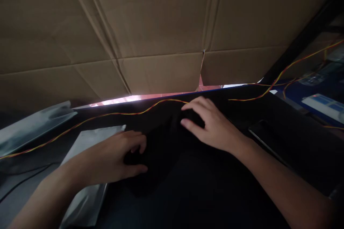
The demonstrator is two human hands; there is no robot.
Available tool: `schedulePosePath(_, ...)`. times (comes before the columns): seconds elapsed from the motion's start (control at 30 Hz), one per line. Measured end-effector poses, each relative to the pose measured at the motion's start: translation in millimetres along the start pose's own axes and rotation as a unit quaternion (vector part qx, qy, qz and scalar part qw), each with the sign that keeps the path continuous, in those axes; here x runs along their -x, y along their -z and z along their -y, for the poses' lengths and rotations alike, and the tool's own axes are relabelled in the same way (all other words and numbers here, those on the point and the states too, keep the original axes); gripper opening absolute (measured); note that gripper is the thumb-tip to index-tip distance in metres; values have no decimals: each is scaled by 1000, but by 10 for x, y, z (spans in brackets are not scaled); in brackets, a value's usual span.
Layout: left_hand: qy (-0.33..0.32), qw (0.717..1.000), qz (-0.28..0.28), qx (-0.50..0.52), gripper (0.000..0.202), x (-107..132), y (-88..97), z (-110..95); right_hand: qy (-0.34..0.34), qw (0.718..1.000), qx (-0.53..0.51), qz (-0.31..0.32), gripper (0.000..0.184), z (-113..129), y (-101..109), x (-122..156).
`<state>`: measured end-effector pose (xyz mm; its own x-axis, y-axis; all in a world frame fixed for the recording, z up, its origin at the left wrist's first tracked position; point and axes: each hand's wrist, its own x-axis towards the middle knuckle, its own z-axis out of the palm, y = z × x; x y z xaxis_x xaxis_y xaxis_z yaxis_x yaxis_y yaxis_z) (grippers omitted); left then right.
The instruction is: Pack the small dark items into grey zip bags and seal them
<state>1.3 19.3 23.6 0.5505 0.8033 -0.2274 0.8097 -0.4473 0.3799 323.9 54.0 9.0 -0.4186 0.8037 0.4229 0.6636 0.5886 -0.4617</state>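
Both of my hands rest on a black piece of fabric spread over a dark table. My left hand has its fingers curled and pinches a fold of the fabric, lying partly over a silver foil bag. My right hand is further back, fingers bent and closed on the fabric's upper part. The fabric is very dark and its edges are hard to make out.
A large cardboard sheet stands upright behind the table. A thin red-and-yellow twisted wire runs across the table's back. A second silver bag lies at left, a dark phone at right, blue boxes at far right.
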Motion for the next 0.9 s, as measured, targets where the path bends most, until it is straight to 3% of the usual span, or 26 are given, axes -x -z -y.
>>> schedulePosePath(0.1, 27, 999, 11, -14, 27, 64, 54, 18, -30, 991, 49, 120, 7, 31, 61, 8)
schedulePosePath(0.17, 53, 998, 18, -24, 32, 110, 84, 36, -86, 981, 115, 130, 14, -44, 136, 15)
schedulePosePath(0.23, 75, 997, 20, -26, 35, 147, 106, 62, -109, 972, 182, 98, 15, -130, 217, 24)
schedulePosePath(0.3, 72, 997, 10, -20, 38, 159, 118, 87, -72, 973, 218, 31, 17, -152, 271, 30)
schedulePosePath(0.37, 47, 999, -10, -12, 35, 138, 127, 98, -10, 983, 181, -20, 19, -78, 274, 34)
schedulePosePath(0.4, 29, 999, -17, -6, 31, 120, 131, 93, 18, 990, 139, -12, 18, -11, 255, 37)
schedulePosePath(0.53, -17, 999, 2, 41, 26, 93, 145, 18, 65, 981, -4, 181, 13, 258, 131, 61)
schedulePosePath(0.67, -23, 993, 44, 108, 16, 251, 127, -71, 15, 949, -63, 308, 4, 354, 206, 117)
schedulePosePath(0.7, -35, 988, 58, 139, 14, 305, 119, -88, -8, 925, -112, 362, 5, 365, 267, 135)
schedulePosePath(0.8, -57, 969, 93, 221, 19, 420, 111, -124, -72, 810, -279, 510, 21, 390, 439, 172)
schedulePosePath(0.83, -44, 964, 107, 238, 20, 432, 117, -130, -76, 800, -309, 509, 23, 392, 465, 171)
schedulePosePath(0.87, -19, 959, 122, 255, 19, 432, 127, -134, -72, 820, -315, 473, 23, 387, 467, 162)
schedulePosePath(0.9, 13, 951, 141, 275, 19, 422, 139, -136, -61, 861, -295, 409, 21, 374, 448, 147)
